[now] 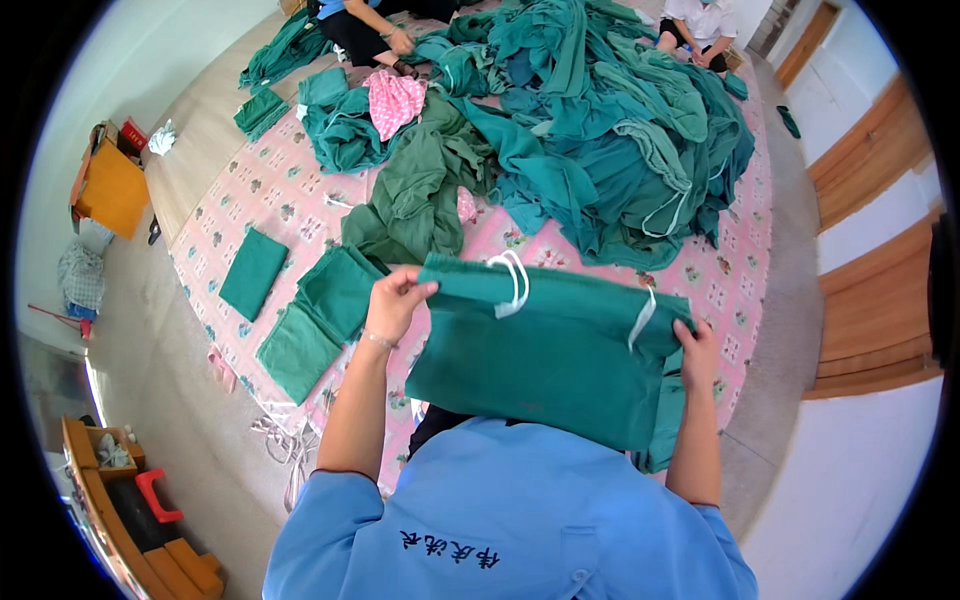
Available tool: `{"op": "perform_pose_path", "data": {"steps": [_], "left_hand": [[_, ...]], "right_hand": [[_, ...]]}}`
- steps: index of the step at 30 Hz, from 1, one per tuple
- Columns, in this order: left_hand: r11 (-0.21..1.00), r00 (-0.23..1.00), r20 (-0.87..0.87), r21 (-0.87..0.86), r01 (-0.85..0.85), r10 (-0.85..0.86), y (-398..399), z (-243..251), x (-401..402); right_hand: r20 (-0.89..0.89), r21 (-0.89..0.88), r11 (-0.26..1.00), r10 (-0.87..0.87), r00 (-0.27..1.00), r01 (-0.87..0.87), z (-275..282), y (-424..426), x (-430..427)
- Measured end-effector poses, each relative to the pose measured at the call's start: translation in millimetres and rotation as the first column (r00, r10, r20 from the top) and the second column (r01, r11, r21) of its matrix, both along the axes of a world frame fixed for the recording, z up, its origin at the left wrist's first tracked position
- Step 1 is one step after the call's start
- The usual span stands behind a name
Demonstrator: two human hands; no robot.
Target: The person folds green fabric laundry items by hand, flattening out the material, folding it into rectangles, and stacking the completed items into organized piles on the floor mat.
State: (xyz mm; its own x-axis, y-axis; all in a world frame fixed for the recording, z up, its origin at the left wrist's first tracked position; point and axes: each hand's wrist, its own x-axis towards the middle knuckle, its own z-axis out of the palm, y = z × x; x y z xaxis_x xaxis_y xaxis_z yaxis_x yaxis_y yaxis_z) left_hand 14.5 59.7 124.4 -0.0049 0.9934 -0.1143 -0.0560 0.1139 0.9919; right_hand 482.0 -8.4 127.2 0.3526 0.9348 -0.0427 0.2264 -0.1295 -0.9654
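Stretched between my two hands is a green cloth [540,367] with white ties [514,285] along its upper edge. My left hand [396,304] pinches its upper left corner between thumb and fingers. At the upper right corner, my right hand [697,352] grips the edge. The cloth hangs in front of my lap and hides part of it. Left of my left hand lie folded green cloths, a darker one [341,289] and a lighter one [300,352]. Farther left, a separate folded green cloth [253,274] lies flat on the patterned pink sheet [300,214].
A large heap of loose green cloths [600,142] covers the sheet ahead. A pink polka-dot cloth [395,101] lies beside it. One person [367,30] sits at the far left, another [697,34] at the far right. Wooden doors [874,300] line the right wall.
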Motion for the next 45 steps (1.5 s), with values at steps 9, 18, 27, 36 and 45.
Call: {"op": "perform_pose_path", "data": {"steps": [9,18,27,36,45], "left_hand": [[0.987,0.930,-0.332,0.049,-0.151,0.159,62.9,-65.1,35.3],[0.974,0.993,-0.003,-0.192,-0.120,0.122,87.3,-83.4,35.9],[0.965,0.926,0.361,0.262,0.012,-0.110,106.1,95.0,31.1],[0.726,0.923,-0.225,0.571,0.383,-0.311,-16.5,133.9,23.5],[0.578,0.691,-0.579,0.410,0.705,-0.432,-101.9,65.5,131.6]], "right_hand": [[0.057,-0.053,0.988,-0.141,0.988,0.144,-71.4,45.6,-2.5],[-0.167,-0.027,0.990,-0.142,0.976,0.140,-52.1,60.5,12.3],[-0.268,0.396,0.918,0.124,0.955,-0.008,131.0,88.1,9.0],[-0.020,0.385,0.902,0.218,0.976,-0.194,87.2,55.1,66.6],[0.366,-0.004,0.446,0.834,0.413,-0.895,79.2,-44.8,-107.2]]}}
